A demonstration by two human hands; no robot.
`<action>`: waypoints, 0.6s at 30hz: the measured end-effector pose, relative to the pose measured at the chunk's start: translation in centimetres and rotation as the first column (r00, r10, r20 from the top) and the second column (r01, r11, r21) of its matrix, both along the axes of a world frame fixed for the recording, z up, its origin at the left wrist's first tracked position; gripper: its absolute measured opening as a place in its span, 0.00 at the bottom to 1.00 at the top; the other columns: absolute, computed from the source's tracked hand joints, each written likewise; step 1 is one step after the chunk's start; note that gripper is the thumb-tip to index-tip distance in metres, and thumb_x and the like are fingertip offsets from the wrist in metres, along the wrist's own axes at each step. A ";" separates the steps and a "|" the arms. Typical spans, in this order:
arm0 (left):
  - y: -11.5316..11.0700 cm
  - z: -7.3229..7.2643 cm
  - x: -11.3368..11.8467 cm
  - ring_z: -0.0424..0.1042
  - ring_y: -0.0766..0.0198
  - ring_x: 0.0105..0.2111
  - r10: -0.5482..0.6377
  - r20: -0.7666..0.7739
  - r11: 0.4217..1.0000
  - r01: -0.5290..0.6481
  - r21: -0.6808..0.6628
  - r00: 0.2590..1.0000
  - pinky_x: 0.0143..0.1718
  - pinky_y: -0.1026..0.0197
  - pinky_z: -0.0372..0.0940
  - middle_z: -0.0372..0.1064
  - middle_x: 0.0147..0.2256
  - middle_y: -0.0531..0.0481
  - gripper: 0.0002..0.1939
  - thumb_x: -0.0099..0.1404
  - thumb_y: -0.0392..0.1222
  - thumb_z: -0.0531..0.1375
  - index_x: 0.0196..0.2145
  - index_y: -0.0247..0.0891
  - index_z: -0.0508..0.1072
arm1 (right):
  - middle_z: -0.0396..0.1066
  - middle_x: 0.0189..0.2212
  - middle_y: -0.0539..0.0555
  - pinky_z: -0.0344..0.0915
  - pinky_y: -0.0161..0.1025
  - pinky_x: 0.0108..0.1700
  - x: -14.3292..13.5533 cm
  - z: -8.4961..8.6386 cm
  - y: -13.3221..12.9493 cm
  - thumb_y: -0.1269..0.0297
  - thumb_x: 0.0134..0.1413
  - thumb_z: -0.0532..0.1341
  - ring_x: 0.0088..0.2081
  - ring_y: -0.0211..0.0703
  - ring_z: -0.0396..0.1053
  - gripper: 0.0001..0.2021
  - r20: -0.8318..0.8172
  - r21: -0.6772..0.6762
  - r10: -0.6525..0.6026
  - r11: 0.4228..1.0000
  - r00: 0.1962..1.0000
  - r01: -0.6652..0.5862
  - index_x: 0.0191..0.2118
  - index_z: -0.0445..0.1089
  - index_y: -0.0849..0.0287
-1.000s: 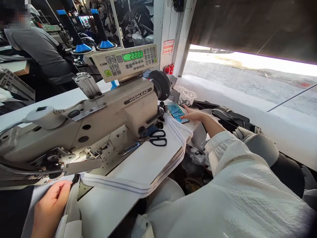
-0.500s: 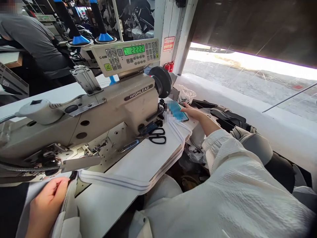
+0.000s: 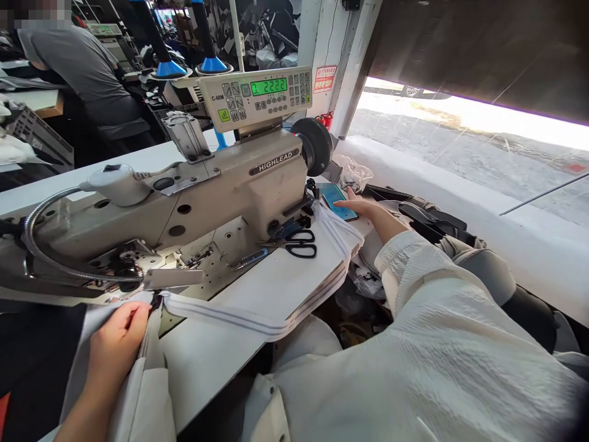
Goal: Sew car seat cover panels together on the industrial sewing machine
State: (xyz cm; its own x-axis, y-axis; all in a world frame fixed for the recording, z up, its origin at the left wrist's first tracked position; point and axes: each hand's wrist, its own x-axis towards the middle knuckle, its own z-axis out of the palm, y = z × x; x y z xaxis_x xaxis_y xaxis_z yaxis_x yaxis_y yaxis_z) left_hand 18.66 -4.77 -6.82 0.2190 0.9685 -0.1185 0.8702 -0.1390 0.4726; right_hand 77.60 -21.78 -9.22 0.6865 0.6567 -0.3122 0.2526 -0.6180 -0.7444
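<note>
My left hand [image 3: 119,344] is closed on grey-white fabric [image 3: 150,393] at the front of the sewing machine [image 3: 248,181], with its fingertips bunched at the fabric's edge near the presser area. A white tape with dark stripes [image 3: 230,319] runs from beside those fingers, over the table edge and back up to the right. My right hand [image 3: 365,207] reaches to a phone [image 3: 332,192] lying on the table past the machine's right end. Its fingers are stretched out over the lit blue screen; it does not grip the phone. The needle area is partly hidden.
Black-handled scissors [image 3: 301,250] and a blue thread snipper [image 3: 254,258] lie by the machine bed. A control panel [image 3: 262,98] sits on top. Fabric pieces [image 3: 483,273] and a clear plastic bag [image 3: 353,172] are at the right. Another person [image 3: 87,80] sits at back left.
The whole view has shifted, so the scene sits further right. My right fingers now extend further over the phone screen. My left hand keeps its hold on the fabric.
</note>
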 end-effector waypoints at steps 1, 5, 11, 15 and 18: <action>0.1 0.0 0.0 0.69 0.62 0.32 -0.001 -0.002 1.000 0.001 -0.003 1.000 0.30 0.66 0.60 0.72 0.30 0.53 0.13 0.59 0.49 0.51 0.34 0.41 0.71 | 0.41 0.65 0.59 0.45 0.68 0.60 -0.1 0.1 0.2 0.48 0.36 0.69 0.65 0.67 0.38 0.56 -0.001 -0.025 -0.038 0.999 0.999 0.038 0.67 0.36 0.53; 0.0 0.1 0.0 0.69 0.62 0.33 0.006 -0.026 0.999 -0.007 -0.032 1.000 0.32 0.65 0.60 0.71 0.32 0.52 0.13 0.61 0.49 0.50 0.35 0.41 0.70 | 0.45 0.64 0.62 0.57 0.59 0.58 -0.3 0.5 0.6 0.51 0.40 0.68 0.60 0.63 0.55 0.56 -0.090 -0.030 -0.103 0.994 0.991 0.101 0.68 0.33 0.56; -0.1 0.3 0.1 0.69 0.62 0.34 -0.017 -0.017 0.999 0.016 -0.038 1.000 0.33 0.66 0.59 0.71 0.33 0.51 0.13 0.61 0.48 0.50 0.35 0.40 0.70 | 0.51 0.63 0.60 0.68 0.50 0.51 -0.6 1.0 0.0 0.60 0.43 0.65 0.51 0.54 0.67 0.54 -0.152 0.013 -0.109 0.994 0.982 0.113 0.67 0.25 0.54; -0.3 0.7 0.3 0.68 0.63 0.31 -0.019 -0.016 0.999 0.019 -0.027 1.000 0.32 0.66 0.59 0.71 0.30 0.53 0.12 0.61 0.47 0.50 0.33 0.40 0.70 | 0.37 0.67 0.57 0.68 0.45 0.50 -0.4 1.2 -0.2 0.62 0.44 0.62 0.54 0.52 0.65 0.50 -0.171 0.044 -0.103 0.993 0.980 0.112 0.67 0.29 0.54; -0.4 1.0 0.5 0.68 0.64 0.29 -0.033 -0.021 0.999 0.032 -0.025 0.999 0.31 0.66 0.59 0.70 0.28 0.53 0.12 0.61 0.47 0.50 0.32 0.40 0.70 | 0.37 0.67 0.57 0.69 0.47 0.50 -0.1 1.0 -0.2 0.63 0.43 0.62 0.53 0.53 0.65 0.50 -0.164 0.040 -0.110 0.992 0.980 0.118 0.68 0.30 0.53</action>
